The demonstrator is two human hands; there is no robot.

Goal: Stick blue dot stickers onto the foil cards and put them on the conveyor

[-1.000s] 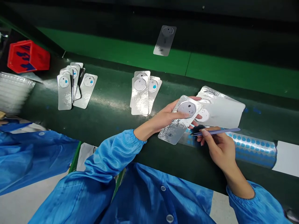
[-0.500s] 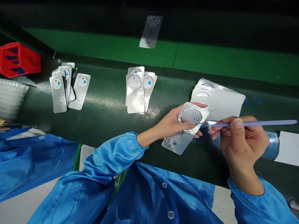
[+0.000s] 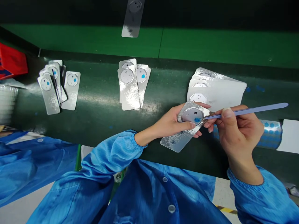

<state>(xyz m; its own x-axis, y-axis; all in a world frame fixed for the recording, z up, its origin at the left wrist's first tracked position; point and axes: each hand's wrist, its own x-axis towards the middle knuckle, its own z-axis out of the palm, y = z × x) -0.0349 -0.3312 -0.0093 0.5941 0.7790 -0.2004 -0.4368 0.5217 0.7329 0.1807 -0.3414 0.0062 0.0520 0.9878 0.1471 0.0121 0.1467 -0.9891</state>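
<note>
My left hand [image 3: 174,123] grips a shiny silver plate [image 3: 174,143] with rounded corners, its thumb lying on top. An octagonal light patch with small holes marks the plate's upper part. On that patch sits a small blue sticker [image 3: 197,120]. My right hand [image 3: 238,133] pinches slim lilac tweezers [image 3: 259,109], whose tips touch or nearly touch the sticker's right edge. Just beyond my hands lies a fanned stack of similar plates [image 3: 224,93]. Beside my right hand runs a clear strip of blue round stickers [image 3: 272,133], partly hidden by the hand.
Two more plate piles lie on the green bench, one in the middle [image 3: 128,90] and one at left [image 3: 50,96]. A single plate [image 3: 133,20] rests farther back. At far left are a red bin [image 3: 12,60], clear trays [image 3: 8,101] and another person's blue sleeve [image 3: 37,165].
My right hand has moved left and up, bringing the tweezers over the held plate. A blue sticker now shows on its patch. The view has shifted slightly.
</note>
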